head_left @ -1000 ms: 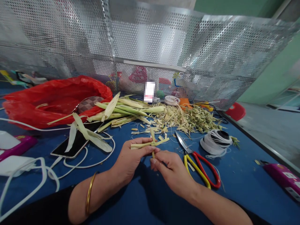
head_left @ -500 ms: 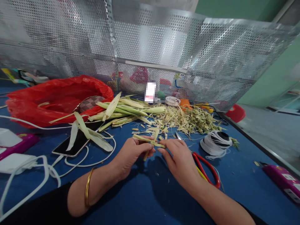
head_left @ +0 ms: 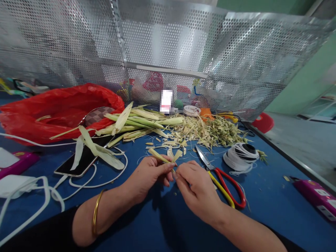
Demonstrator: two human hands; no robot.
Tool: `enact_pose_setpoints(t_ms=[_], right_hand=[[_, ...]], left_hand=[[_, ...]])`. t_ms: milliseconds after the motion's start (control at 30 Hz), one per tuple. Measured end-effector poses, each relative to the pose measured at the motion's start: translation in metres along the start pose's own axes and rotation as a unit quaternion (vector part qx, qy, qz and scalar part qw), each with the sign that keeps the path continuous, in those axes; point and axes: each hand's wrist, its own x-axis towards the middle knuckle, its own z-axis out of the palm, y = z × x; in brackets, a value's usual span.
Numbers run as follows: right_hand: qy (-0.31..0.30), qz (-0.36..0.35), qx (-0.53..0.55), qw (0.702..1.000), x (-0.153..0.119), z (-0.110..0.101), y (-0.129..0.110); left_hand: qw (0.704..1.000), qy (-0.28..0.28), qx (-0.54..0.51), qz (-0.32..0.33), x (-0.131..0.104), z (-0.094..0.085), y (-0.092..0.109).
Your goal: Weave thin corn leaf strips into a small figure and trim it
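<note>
Pale green husk strips (head_left: pixel 159 156) cross between my hands above the blue table. My left hand (head_left: pixel 151 172) pinches them between thumb and fingers. Close beside it, my right hand (head_left: pixel 195 183) has its fingers pressed together around the lower right part of the strips, most of which its fingers hide. Scissors with one red and one yellow handle (head_left: pixel 231 185) lie just right of my right hand, blades toward the back. Scraps of husk (head_left: pixel 170 144) lie beyond my fingertips.
Long green stalks (head_left: pixel 147 120) and a shredded heap (head_left: pixel 202 131) lie behind. A red bag (head_left: pixel 60 101) and a phone (head_left: pixel 78 161) with white cable are left. A white thread spool (head_left: pixel 240 157) and purple power strip (head_left: pixel 315 196) are right. Perforated metal mesh (head_left: pixel 168 45) stands behind.
My right hand has turned, its fingers lower and more curled, and the strips are now folded at a different angle. More of the scissors shows. The view has shifted slightly.
</note>
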Motion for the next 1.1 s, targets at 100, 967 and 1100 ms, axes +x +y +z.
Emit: enact_pose_setpoints(t_ms=[100,967,1100], right_hand=[[-0.001,-0.006,0.009,1.000,-0.001,0.001,-0.002],[0.082,0.282,0.335,0.895,0.009,0.012,0.019],[0.081,0.254,0.272,0.925,0.009,0.010,0.022]], left_hand=[[1.000,0.004,0.008,0.000,0.001,-0.002,0.000],[0.991,-0.013,0.135,-0.018,0.004,-0.005,0.002],[0.988,-0.011,0.153,-0.019,0.003,-0.006,0.000]])
